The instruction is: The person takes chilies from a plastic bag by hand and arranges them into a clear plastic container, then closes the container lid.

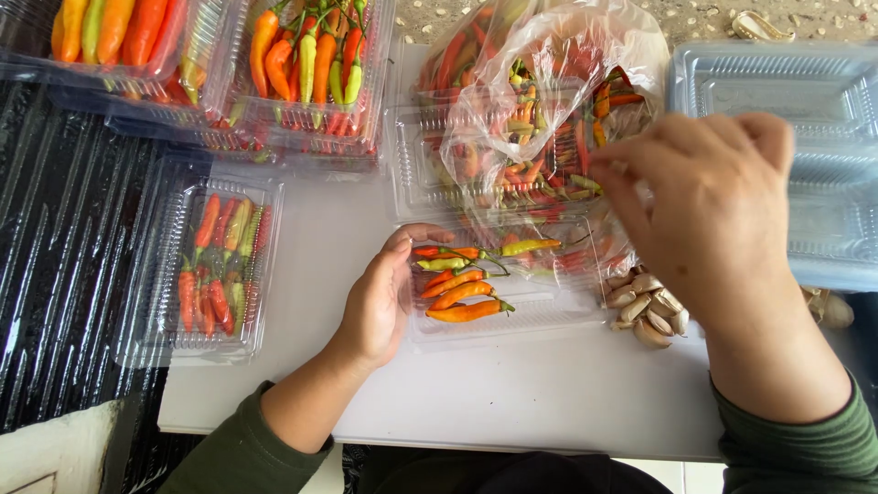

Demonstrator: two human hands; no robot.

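The open clear tray (512,316) lay near the middle of the white desk (512,402), holding a handful of orange, red and green chillies (462,293). They lay side by side, long axes running left to right, stems pointing right. The tray looked only partly filled, with bare space on its right half, so the packing seemed unfinished. The left hand (380,302) rested against the tray's left edge, fingers curled loosely around it, steadying it. The right hand (709,206) reached into the plastic bag (540,110) of chillies just beyond the tray, fingertips pinched together; whether they gripped a chilli I cannot tell. Garlic cloves (645,306) sat right of the tray. A closed filled tray (215,261) lay to the left, more filled trays (311,73) at the far left, and empty trays (805,119) at the far right.
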